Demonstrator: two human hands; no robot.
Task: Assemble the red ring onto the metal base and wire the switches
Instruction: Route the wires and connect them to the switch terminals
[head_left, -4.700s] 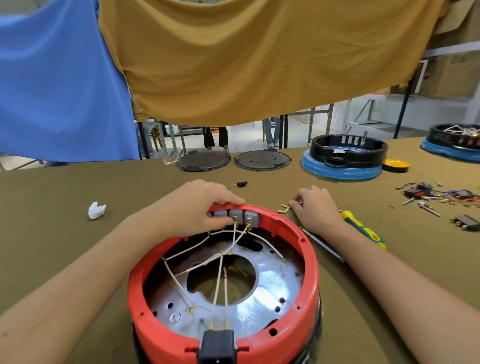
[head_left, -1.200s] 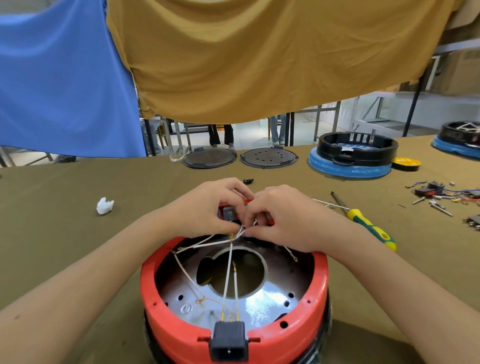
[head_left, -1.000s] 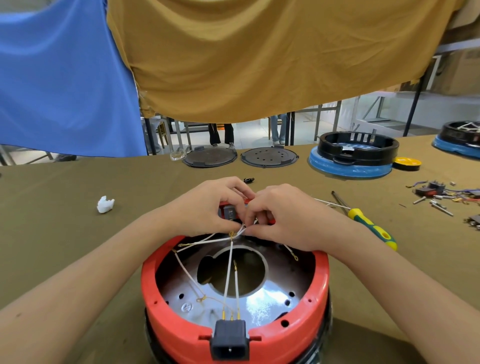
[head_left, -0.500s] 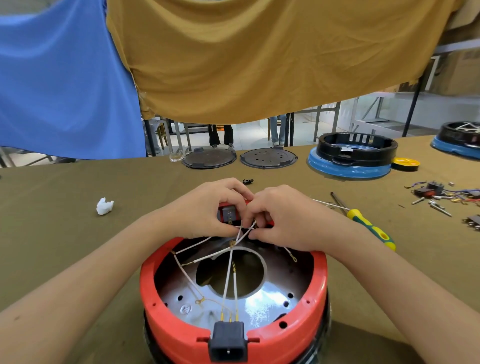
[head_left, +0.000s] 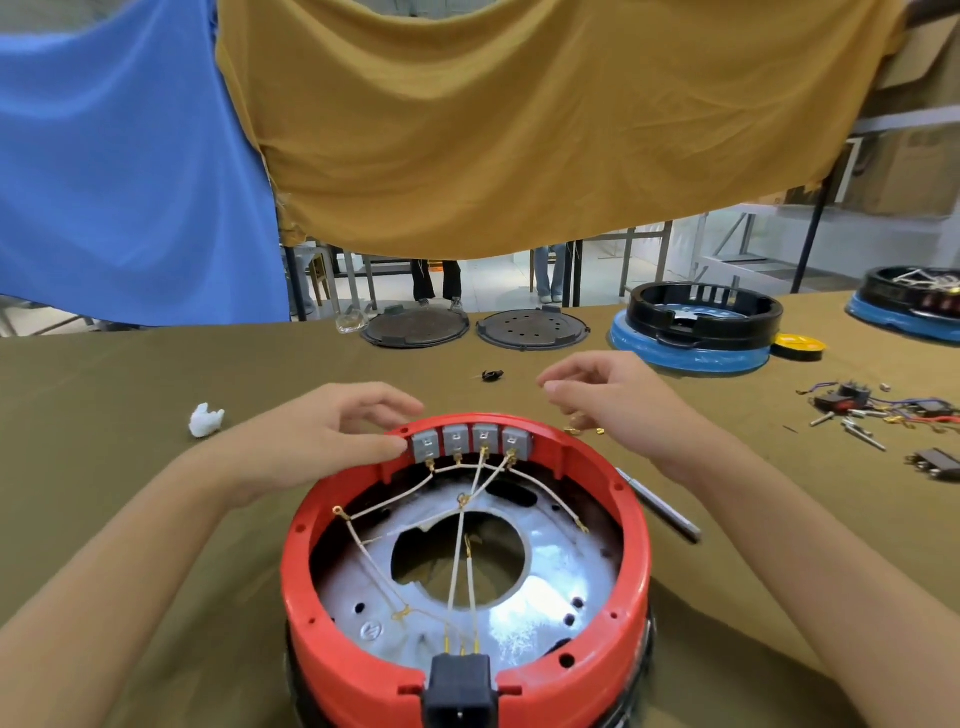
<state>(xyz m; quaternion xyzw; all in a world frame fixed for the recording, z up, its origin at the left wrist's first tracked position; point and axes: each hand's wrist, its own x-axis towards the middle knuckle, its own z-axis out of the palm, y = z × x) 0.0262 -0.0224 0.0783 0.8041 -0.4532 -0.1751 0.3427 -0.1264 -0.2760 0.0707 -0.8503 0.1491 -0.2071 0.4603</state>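
Note:
The red ring (head_left: 618, 613) sits on the shiny metal base (head_left: 540, 618) in front of me. Several grey switches (head_left: 471, 442) line the ring's far inner wall, and white wires (head_left: 457, 545) run from them down to a black plug socket (head_left: 459, 691) at the near rim. My left hand (head_left: 332, 431) rests on the ring's far left rim, thumb touching the leftmost switch. My right hand (head_left: 613, 400) hovers just beyond the ring's far right edge, fingers loosely curled and holding nothing I can see. Small brass terminals (head_left: 582, 428) lie under it.
A screwdriver shaft (head_left: 660, 506) lies right of the ring. Loose switches, wires and screws (head_left: 883, 415) are scattered at the right. A black ring on a blue base (head_left: 691, 332), two dark round plates (head_left: 472, 328), a white scrap (head_left: 206, 419) and a small black part (head_left: 492, 374) lie farther back.
Both hands were pinching wires together at the switches. My right hand has let go and moved back and right, and my left hand has slid to the ring's left rim, uncovering the switches.

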